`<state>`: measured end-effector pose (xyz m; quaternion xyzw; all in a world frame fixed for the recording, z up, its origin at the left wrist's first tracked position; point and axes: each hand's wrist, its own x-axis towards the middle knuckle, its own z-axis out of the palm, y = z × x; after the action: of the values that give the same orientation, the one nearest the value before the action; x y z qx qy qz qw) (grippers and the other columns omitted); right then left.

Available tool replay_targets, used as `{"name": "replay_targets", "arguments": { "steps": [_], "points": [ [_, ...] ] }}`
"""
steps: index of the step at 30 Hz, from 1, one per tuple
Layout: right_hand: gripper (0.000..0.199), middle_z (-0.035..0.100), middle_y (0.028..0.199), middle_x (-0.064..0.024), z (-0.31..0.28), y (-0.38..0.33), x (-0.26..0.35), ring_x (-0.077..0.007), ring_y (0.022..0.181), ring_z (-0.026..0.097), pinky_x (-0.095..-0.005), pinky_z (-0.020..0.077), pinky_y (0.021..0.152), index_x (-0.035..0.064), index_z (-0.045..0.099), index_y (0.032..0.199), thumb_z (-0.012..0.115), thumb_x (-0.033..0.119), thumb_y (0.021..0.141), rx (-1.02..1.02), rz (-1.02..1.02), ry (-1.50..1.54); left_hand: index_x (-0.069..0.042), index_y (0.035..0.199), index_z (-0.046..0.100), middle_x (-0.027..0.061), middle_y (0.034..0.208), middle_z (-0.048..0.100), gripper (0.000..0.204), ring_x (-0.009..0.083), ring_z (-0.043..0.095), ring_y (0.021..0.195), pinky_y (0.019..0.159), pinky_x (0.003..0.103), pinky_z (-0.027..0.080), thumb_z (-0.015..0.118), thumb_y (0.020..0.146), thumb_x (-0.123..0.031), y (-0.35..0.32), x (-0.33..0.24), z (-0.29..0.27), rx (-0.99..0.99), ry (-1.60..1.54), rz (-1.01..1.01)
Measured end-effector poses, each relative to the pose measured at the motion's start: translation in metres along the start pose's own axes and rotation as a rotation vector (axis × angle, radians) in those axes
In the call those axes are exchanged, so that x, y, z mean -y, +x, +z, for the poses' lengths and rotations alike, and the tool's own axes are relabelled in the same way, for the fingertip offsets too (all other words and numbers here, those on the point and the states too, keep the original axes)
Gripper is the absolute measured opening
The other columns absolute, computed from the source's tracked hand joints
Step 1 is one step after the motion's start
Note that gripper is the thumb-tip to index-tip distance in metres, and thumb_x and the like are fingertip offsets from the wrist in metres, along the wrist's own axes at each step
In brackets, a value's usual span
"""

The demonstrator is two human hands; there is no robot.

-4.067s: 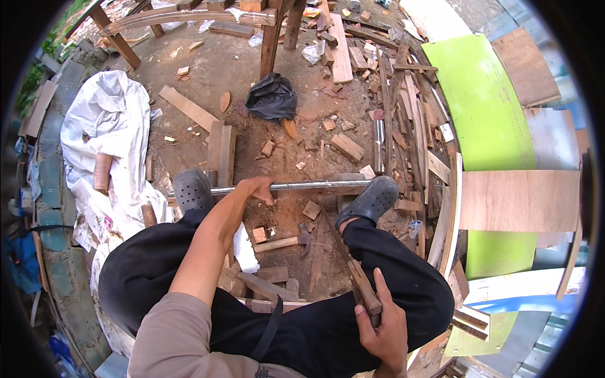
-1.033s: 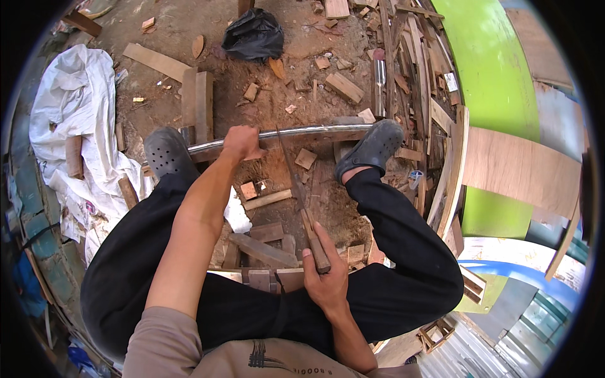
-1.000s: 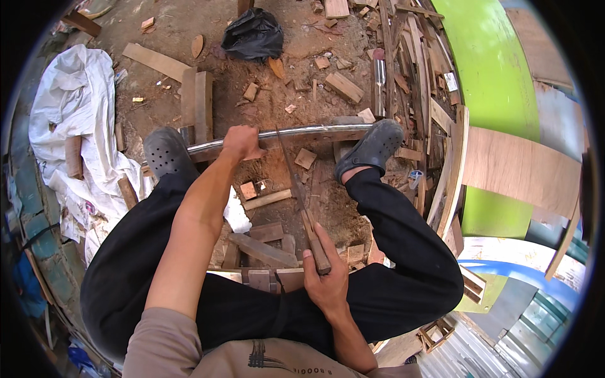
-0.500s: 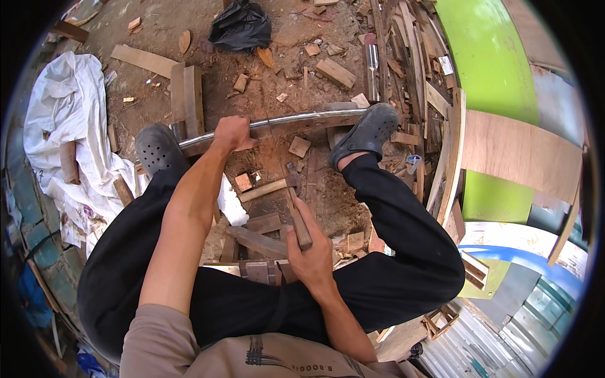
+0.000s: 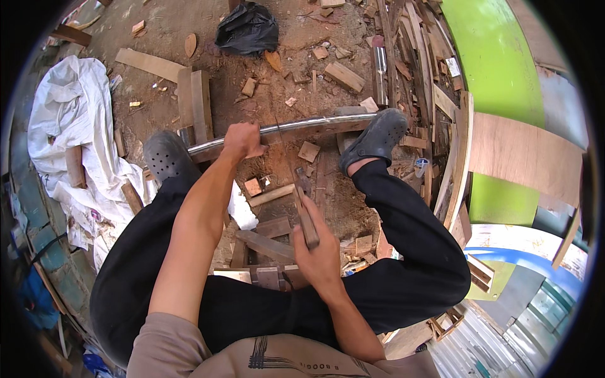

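Silver-topped bar (image 5: pixel 321 124) runs crosswise, left hand (image 5: pixel 244 140) clamped on it; right hand (image 5: pixel 318 255), bodyward of bar, fingers round saw (image 5: pixel 305 220) pointing across.

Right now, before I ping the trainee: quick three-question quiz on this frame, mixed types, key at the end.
1. Short answer: which hand grips the long silver-topped bar?
2. True or false: the black plastic bag lies on the white sack.
3. Multiple choice: what is in the right hand?
a) a grey clog
b) a wooden-handled tool with a thin blade
c) a green board

Key:
1. The left hand.
2. False: the black plastic bag lies beyond the bar, nearer the top of the picture.
3. b
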<state>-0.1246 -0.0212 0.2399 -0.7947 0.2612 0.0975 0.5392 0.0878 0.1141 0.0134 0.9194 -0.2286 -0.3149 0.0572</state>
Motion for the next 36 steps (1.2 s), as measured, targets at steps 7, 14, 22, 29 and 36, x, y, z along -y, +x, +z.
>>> {"name": "replay_targets", "arguments": {
  "steps": [7,14,22,29,36],
  "points": [
    [0.055,0.066,0.133,-0.0213,0.032,0.101,-0.050,-0.0338,0.126,0.064,-0.0364,0.0482,0.102,0.0071,0.054,0.146,0.060,0.004,0.091,-0.012,0.009,-0.080,-0.001,0.107,0.069,0.0243,0.100,0.073,0.058,0.0382,0.072,0.096,0.083,0.047,0.058,0.078,0.070,-0.045,0.008,-0.014,-0.007,-0.016,-0.025,0.059],
    [0.058,0.070,0.118,-0.0278,0.002,-0.017,-0.012,-0.0358,0.103,0.074,-0.0379,0.0553,0.089,0.0090,0.053,0.148,0.058,0.001,0.090,-0.061,-0.140,-0.122,-0.002,0.097,0.073,0.0218,0.094,0.075,0.053,0.0378,0.073,0.092,0.081,0.046,0.059,0.078,0.071,-0.048,0.004,0.005,0.004,-0.057,-0.020,0.021],
    [0.059,0.068,0.118,-0.0305,0.040,0.098,-0.070,-0.0464,0.103,0.069,-0.0440,0.0550,0.086,0.0116,0.053,0.147,0.061,0.005,0.089,-0.111,-0.175,-0.060,-0.001,0.100,0.071,0.0233,0.095,0.074,0.060,0.0402,0.073,0.091,0.081,0.048,0.058,0.079,0.070,-0.052,0.009,-0.014,0.005,-0.009,0.002,0.086],
    [0.062,0.065,0.135,-0.0231,-0.020,-0.056,-0.007,-0.0378,0.125,0.063,-0.0392,0.0502,0.099,0.0060,0.052,0.148,0.057,-0.004,0.087,0.023,-0.030,-0.083,-0.001,0.103,0.070,0.0235,0.094,0.074,0.062,0.0402,0.073,0.091,0.082,0.048,0.058,0.077,0.072,-0.054,0.002,0.008,0.008,-0.063,-0.013,0.031],
    [0.061,0.065,0.130,-0.0277,0.029,0.081,-0.041,-0.0402,0.123,0.063,-0.0395,0.0496,0.099,0.0103,0.051,0.149,0.055,0.001,0.090,-0.017,0.033,-0.033,-0.002,0.100,0.074,0.0216,0.099,0.075,0.054,0.0376,0.073,0.094,0.083,0.045,0.059,0.077,0.074,-0.049,0.005,-0.017,-0.019,0.029,0.030,0.030]
  ]
}}
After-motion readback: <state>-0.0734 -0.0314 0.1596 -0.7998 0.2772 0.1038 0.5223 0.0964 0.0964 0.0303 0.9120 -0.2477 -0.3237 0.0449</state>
